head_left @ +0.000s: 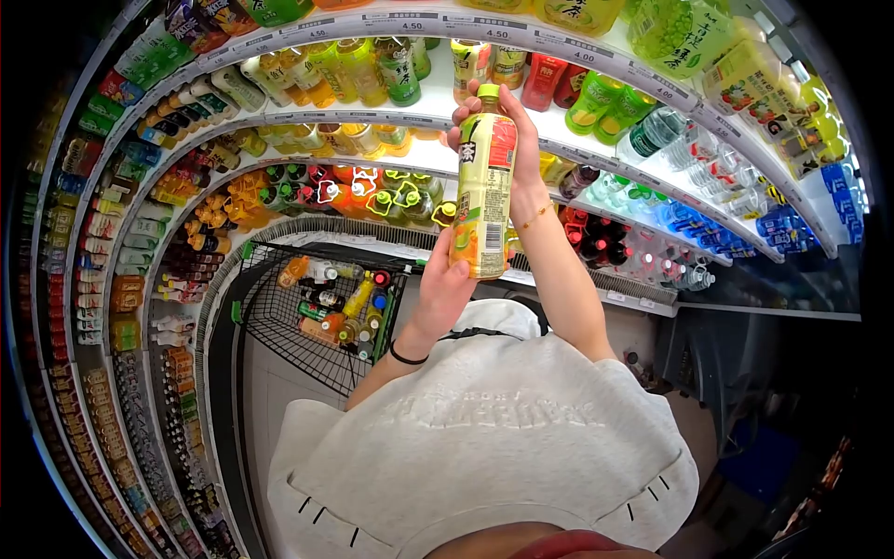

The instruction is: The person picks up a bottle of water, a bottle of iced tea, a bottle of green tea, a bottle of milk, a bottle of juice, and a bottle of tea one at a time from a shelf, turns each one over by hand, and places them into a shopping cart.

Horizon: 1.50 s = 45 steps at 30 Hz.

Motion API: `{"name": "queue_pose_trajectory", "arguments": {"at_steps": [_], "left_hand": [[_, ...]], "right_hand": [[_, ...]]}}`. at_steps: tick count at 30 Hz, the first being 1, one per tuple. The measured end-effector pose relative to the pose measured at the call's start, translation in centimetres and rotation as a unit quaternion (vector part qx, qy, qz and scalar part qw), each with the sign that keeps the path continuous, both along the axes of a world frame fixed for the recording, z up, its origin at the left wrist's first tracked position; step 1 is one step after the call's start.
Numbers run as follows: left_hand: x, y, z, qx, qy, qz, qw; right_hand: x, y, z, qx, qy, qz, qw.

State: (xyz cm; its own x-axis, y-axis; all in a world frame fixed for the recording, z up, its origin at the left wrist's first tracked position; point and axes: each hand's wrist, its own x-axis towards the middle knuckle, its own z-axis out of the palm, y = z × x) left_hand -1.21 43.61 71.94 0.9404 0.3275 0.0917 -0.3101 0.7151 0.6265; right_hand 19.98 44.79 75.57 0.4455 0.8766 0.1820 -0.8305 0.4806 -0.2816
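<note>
A tea bottle (484, 200) with a yellow-green cap and a pale yellow label is held up in front of me, nearly upright. Red panels, small print and a barcode show on the side facing me. My right hand (523, 140) wraps round its upper part from behind, below the cap. Lower down, my left hand (443, 291) grips the bottle near its base, with the thumb on the near side. Parts of the fingers of both hands are hidden behind the bottle.
Curved store shelves (447, 121) full of drink bottles surround me in front and to the left, with price strips along their edges. A black wire shopping cart (270, 326) stands at my left, holding several bottles (358, 298). Dark equipment (698, 359) is at the right.
</note>
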Motion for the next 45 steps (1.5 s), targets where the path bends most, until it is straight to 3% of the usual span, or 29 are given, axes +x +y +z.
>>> {"name": "queue_pose_trajectory", "arguments": {"at_steps": [1,3,4,6,7,8,10,12,14,18,19,20,21,22,24,26,28,29,31,32,34,35,37,38,40,42,44,45], "left_hand": [[0.1,-0.4,-0.2,0.000,0.001,-0.001,1.000],[0.5,-1.2,-0.7,0.193,0.087,0.141,0.967],[0.7,-1.3,-0.9,0.193,0.087,0.139,0.967],[1.3,-1.4,-1.2,0.377,0.083,0.247,0.889],[1.6,-1.5,-1.2,0.412,0.100,0.302,0.854],[1.5,-1.5,-1.1,0.412,0.101,0.301,0.854],[1.3,-1.4,0.7,0.625,0.156,0.379,0.664],[1.7,-1.5,0.2,0.617,0.139,0.402,0.662],[1.7,-1.6,-0.1,0.662,0.144,0.393,0.622],[1.8,-1.0,0.1,0.638,0.126,0.362,0.667],[1.7,-1.2,-0.2,0.479,0.113,0.292,0.820],[1.6,-1.3,-0.5,0.293,0.094,0.207,0.929],[1.5,-1.5,-0.6,0.229,0.080,0.154,0.958],[1.6,-1.3,-0.8,0.230,0.080,0.156,0.957],[1.4,-1.0,-1.0,0.077,0.061,-0.028,0.995],[1.6,-1.5,-0.9,0.051,0.071,-0.005,0.996],[1.8,-1.6,-1.3,0.171,0.106,0.087,0.976],[2.0,-1.8,-1.3,0.171,0.107,0.091,0.975],[2.2,-2.2,-1.3,0.270,0.125,0.192,0.935],[2.4,-2.3,-1.2,0.270,0.126,0.196,0.934],[2.7,-2.5,-0.8,0.380,0.150,0.291,0.865],[2.7,-2.5,-1.0,0.380,0.151,0.292,0.865],[2.4,-2.5,-1.3,0.511,0.196,0.360,0.756],[2.4,-2.5,-1.3,0.511,0.197,0.363,0.754],[2.3,-2.9,-0.9,0.596,0.210,0.407,0.659],[2.4,-3.2,-1.6,0.594,0.210,0.429,0.647],[2.1,-3.5,-1.7,0.658,0.220,0.447,0.565],[2.0,-3.8,-2.1,0.663,0.230,0.452,0.551]], "right_hand": [[-0.2,-0.1,0.5,-0.015,0.003,-0.017,1.000],[0.1,-0.2,0.7,-0.023,-0.035,-0.034,0.999],[0.1,-0.5,0.8,-0.023,-0.035,-0.036,0.998],[0.2,-1.1,1.2,-0.090,-0.098,-0.064,0.989],[0.4,-1.3,1.2,-0.102,-0.104,-0.067,0.987],[0.5,-1.4,1.0,-0.104,-0.103,-0.068,0.987],[0.7,-1.4,0.6,-0.150,-0.127,-0.078,0.977],[1.0,-1.4,0.2,-0.152,-0.131,-0.066,0.977],[1.1,-1.3,-0.1,-0.153,-0.145,-0.085,0.974],[1.8,-1.8,0.0,-0.134,-0.105,-0.100,0.980],[1.9,-2.0,0.3,-0.129,-0.089,-0.096,0.983],[2.0,-2.2,0.4,-0.124,-0.073,-0.092,0.985],[2.3,-2.2,0.1,-0.094,-0.065,-0.079,0.990],[2.5,-2.0,0.0,-0.092,-0.066,-0.077,0.991],[2.4,-2.1,-0.3,-0.078,-0.045,-0.084,0.992],[2.1,-2.0,-0.3,-0.085,-0.040,-0.093,0.991],[2.3,-2.0,-0.3,-0.089,-0.039,-0.100,0.990],[2.6,-2.2,-0.4,-0.098,-0.087,-0.094,0.987],[2.7,-2.1,-0.5,-0.097,-0.154,-0.093,0.979],[2.6,-2.0,-0.5,-0.096,-0.154,-0.089,0.979],[2.5,-2.1,-0.2,-0.122,-0.192,-0.087,0.970],[2.6,-2.2,-0.1,-0.123,-0.206,-0.086,0.967],[2.9,-2.6,-0.2,-0.138,-0.222,-0.082,0.962],[3.1,-2.7,-0.2,-0.152,-0.238,-0.080,0.956],[3.2,-2.9,-0.1,-0.158,-0.243,-0.091,0.953],[3.7,-3.2,-0.1,-0.167,-0.311,-0.094,0.931],[3.7,-3.5,0.0,-0.170,-0.316,-0.080,0.930],[3.6,-3.6,0.1,-0.174,-0.320,-0.070,0.929]]}}
